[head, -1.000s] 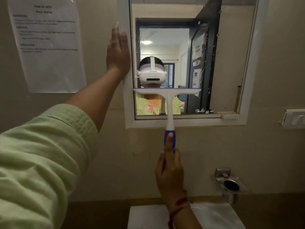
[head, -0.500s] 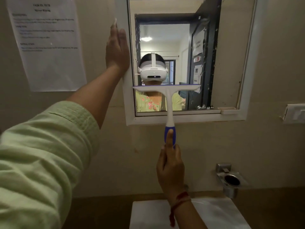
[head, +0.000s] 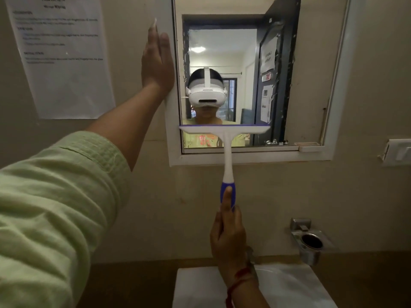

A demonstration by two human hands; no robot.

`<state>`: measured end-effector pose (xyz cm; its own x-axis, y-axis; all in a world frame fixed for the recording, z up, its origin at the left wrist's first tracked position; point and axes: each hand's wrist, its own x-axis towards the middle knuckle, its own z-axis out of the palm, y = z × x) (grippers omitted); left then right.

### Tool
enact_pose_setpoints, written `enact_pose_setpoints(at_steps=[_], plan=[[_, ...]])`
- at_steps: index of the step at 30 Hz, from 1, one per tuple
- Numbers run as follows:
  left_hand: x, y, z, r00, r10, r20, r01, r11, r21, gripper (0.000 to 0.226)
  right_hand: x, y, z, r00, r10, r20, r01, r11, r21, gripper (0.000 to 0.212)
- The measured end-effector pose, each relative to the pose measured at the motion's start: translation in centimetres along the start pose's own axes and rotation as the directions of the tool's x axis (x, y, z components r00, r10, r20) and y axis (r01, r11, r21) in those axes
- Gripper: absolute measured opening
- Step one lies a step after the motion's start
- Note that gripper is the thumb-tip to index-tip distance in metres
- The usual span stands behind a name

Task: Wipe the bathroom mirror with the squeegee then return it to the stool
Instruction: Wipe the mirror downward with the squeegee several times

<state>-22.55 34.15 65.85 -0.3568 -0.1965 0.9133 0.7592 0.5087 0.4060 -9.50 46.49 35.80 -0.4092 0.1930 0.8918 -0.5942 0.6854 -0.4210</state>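
The bathroom mirror (head: pixel 307 70) hangs on the wall in a white frame (head: pixel 244 157). A white squeegee (head: pixel 226 138) with a blue handle stands upright against the glass, its blade lying level across the mirror's lower left part. My right hand (head: pixel 229 234) grips the blue handle from below, index finger stretched along it. My left hand (head: pixel 156 61) presses flat with straight fingers on the left side of the frame. No stool is in view.
A printed paper sheet (head: pixel 62 56) is stuck to the wall at the left. A white sink (head: pixel 289 287) sits under the mirror. A chrome cup holder (head: pixel 310 242) is fixed at the lower right, a white switch plate (head: pixel 398 152) at the right edge.
The squeegee blade sits slightly higher against the mirror than a second ago, and the view has shifted a little. My left hand stays on the frame.
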Motion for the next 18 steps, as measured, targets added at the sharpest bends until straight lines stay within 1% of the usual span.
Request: enact_pose_setpoints(at_steps=[4,7,11,13,14,18], plan=[[0.1,-0.2,0.1,1.0,0.013,-0.015,-0.013,1.0,0.002,0.049,4.0,-0.6,-0.1,0.995,-0.044,-0.093,0.045,0.999,0.008,0.059],[0.1,-0.2,0.1,1.0,0.007,-0.018,-0.007,1.0,0.003,0.049,5.5,-0.9,0.0,0.994,-0.034,-0.103,0.037,0.999,0.024,0.056],[0.2,-0.4,0.2,1.0,0.024,-0.012,-0.024,1.0,0.004,0.049,0.8,0.5,0.7,1.0,-0.014,-0.016,0.015,0.999,0.038,0.069],[0.3,-0.3,0.1,1.0,0.018,-0.013,-0.018,1.0,0.005,0.049,-1.2,0.9,0.8,1.0,0.001,0.007,-0.002,0.998,0.057,0.076],[0.2,-0.3,0.0,1.0,0.01,-0.009,-0.01,1.0,0.004,0.049,-1.4,0.8,0.8,1.0,0.008,0.004,-0.008,0.998,0.063,0.075],[-0.1,0.0,0.0,1.0,0.004,-0.002,-0.003,1.0,0.008,0.049,2.7,-0.4,0.6,0.995,-0.011,-0.101,0.019,0.997,0.075,0.054]])
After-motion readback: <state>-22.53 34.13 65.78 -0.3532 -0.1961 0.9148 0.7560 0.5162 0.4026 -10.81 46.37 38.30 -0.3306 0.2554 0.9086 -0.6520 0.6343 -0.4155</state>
